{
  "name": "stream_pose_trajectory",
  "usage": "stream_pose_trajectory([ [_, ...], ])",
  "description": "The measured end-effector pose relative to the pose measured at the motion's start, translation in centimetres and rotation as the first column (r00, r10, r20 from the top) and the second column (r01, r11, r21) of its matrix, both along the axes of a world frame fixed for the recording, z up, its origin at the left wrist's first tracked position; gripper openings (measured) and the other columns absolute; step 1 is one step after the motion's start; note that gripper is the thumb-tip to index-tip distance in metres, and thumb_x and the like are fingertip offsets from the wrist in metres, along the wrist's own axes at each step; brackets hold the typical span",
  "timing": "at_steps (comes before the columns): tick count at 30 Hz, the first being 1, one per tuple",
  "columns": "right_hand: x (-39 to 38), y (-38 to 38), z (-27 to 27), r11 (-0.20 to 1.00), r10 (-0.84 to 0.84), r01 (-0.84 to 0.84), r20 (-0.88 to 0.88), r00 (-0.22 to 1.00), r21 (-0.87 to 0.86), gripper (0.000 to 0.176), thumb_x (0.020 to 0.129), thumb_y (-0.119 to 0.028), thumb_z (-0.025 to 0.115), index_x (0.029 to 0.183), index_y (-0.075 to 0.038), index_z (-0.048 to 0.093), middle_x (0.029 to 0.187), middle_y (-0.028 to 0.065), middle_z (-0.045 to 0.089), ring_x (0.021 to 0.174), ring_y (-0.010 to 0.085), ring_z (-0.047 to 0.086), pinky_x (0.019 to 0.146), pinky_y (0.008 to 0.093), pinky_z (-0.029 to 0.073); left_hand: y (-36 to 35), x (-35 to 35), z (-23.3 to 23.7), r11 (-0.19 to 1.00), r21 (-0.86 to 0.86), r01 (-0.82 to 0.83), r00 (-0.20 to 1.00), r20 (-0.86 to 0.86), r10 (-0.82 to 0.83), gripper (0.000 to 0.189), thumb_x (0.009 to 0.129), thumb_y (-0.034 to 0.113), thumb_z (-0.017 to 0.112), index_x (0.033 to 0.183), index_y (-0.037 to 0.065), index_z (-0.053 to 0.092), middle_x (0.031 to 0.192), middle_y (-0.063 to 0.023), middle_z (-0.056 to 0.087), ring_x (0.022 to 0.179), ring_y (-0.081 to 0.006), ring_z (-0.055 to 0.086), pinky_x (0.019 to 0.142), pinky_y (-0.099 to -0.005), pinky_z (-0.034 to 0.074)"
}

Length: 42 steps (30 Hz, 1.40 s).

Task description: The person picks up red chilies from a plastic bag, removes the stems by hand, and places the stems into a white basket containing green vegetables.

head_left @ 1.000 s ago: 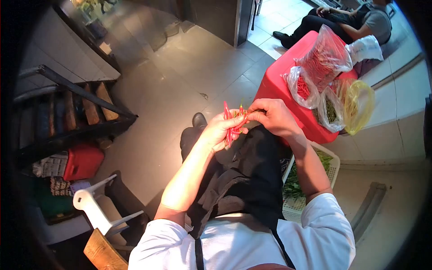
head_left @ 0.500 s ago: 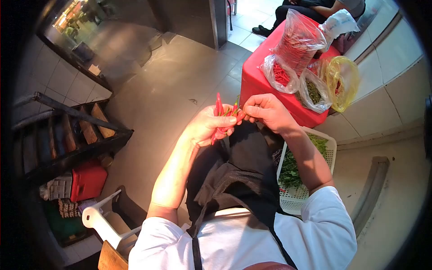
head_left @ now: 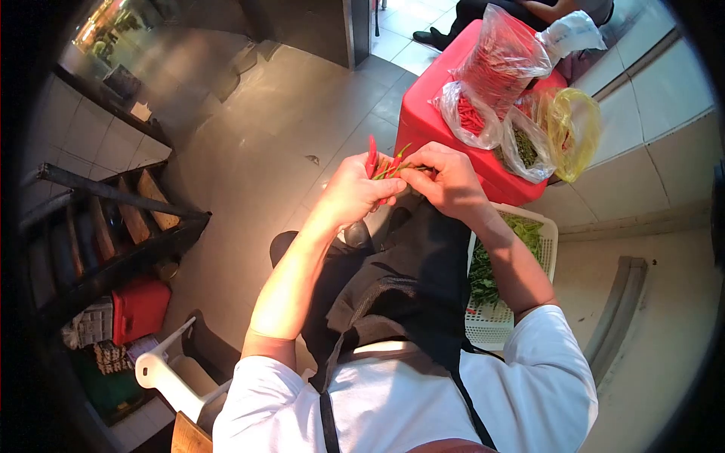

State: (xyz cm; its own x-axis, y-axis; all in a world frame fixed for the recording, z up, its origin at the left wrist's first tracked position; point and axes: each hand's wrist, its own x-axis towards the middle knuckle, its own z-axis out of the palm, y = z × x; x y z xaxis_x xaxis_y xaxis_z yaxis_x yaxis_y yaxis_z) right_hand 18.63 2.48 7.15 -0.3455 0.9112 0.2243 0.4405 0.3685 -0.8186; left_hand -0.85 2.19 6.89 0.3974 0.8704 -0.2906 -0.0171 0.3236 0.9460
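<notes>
My left hand (head_left: pixel 355 189) is closed round a small bunch of red chili peppers (head_left: pixel 372 156), their green stems pointing toward the right. Close beside it, my right hand (head_left: pixel 447 180) pinches at the stem end of a chili pepper, its fingertips touching the bunch. The fingers hide much of the chilies, and I cannot make out how many there are. Both hands are held above my lap, over the dark apron (head_left: pixel 400 294).
Ahead to the right, a red box (head_left: pixel 423 113) bears a clear bag of red chilies (head_left: pixel 502 64), other bags and a yellow bag (head_left: pixel 578 136). A white basket (head_left: pixel 487 332) of leafy greens (head_left: pixel 489 279) stands by my right arm. Behind the box a person (head_left: pixel 483 11) sits.
My right hand has moved slightly left and up, closer to my left hand, its fingers now at the stems. The bunch is more hidden, and the view has shifted a little.
</notes>
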Motion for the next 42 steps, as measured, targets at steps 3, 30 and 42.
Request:
stream_pose_trajectory([
  [3, -0.8, 1.0, -0.9, 0.956, -0.001, -0.063, -0.217, 0.976, -0.288, 0.017, 0.083, -0.014, 0.066, 0.088, 0.003, 0.068, 0.079, 0.0074, 0.064, 0.071, 0.0154, 0.06, 0.065, 0.0277, 0.047, -0.2, -0.8, -0.1, 0.998, -0.006, -0.07, 0.996, 0.057, 0.07, 0.018, 0.082, 0.01, 0.073, 0.095, 0.001, 0.063, 0.068, -0.0036, 0.062, 0.051, -0.0066, 0.051, 0.047, -0.0208, 0.037],
  [30, 27.7, 8.5, -10.0, 0.737, -0.662, 0.617, 0.475, 0.58, 0.276, 0.022, 0.079, -0.019, 0.069, 0.092, -0.001, 0.072, 0.084, 0.0148, 0.071, 0.076, 0.0266, 0.068, 0.072, 0.0361, 0.052, 0.5, 2.1, -3.8, 0.983, -0.179, -0.043, 0.957, 0.275, 0.092, 0.027, 0.086, 0.009, 0.069, 0.107, 0.0, 0.055, 0.094, -0.0105, 0.066, 0.061, -0.0088, 0.058, 0.044, -0.018, 0.042],
  [42, 7.1, 0.8, -2.7, 0.93, -0.143, 0.019, -0.312, 0.939, -0.367, 0.033, 0.093, -0.017, 0.062, 0.119, 0.001, 0.059, 0.093, 0.0035, 0.064, 0.078, 0.0073, 0.057, 0.067, 0.0214, 0.046, 0.6, 2.7, -3.4, 0.977, -0.213, -0.008, 0.921, 0.38, 0.091, 0.029, 0.084, 0.009, 0.071, 0.107, 0.0, 0.056, 0.084, -0.0065, 0.063, 0.061, -0.0105, 0.061, 0.044, -0.0195, 0.042],
])
